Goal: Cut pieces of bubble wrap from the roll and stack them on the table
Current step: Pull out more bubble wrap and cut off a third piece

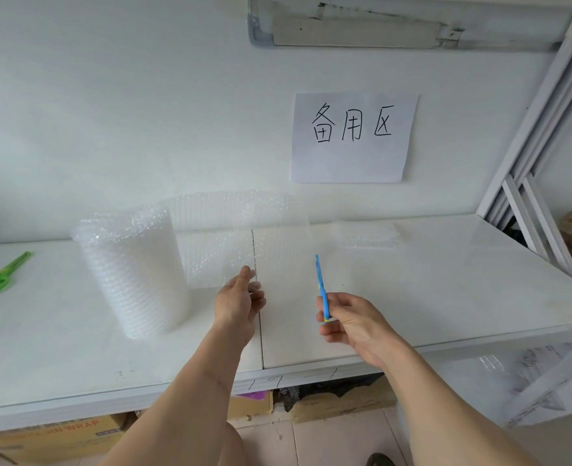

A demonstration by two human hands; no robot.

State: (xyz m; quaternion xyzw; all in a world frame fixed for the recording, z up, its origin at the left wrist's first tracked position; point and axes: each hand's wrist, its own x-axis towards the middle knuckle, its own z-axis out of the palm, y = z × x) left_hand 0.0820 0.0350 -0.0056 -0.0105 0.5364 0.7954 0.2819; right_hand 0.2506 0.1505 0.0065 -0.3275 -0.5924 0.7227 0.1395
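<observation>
- Two bare hands are working above the white glossy table [412,280]: the left hand [240,302] is pinching the lower edge of the clear, loose bubble-wrap sheet [244,237] between thumb and fingers, and the right hand [351,319] is gripping the blue plastic-handled scissors [321,287], blades pointing up and away and looking closed.
- That sheet is running unbroken from the upright white bubble-wrap roll [133,274], which is standing left of the left hand; the sheet is arching up behind the hands with no cut visible in it.
- Risk one: the pinch is catching only the sheet's edge, so the slippery film is likely to slide free once the blades start pushing, leaving a crooked cut.
- Risk two: the roll is standing on its end, so a hard pull on the sheet is liable to tip it or spin it and feed out too much.
- Risk three: the scissor tip is hovering near the left fingers, so a hurried closing stroke is risking a nick.
- Farther right, a flat pile of cut clear bubble-wrap pieces [368,235] is lying near the wall, well apart from the roll; careless dropping is likely to leave the stack skewed.
- Hard to make out: the sheet's right edge is fading into the white wall, the pile's count is unreadable, and the left fingertips are blurring behind the film.
- At far left, green-handled scissors [0,275] are lying on the table, cut off by the frame.
</observation>
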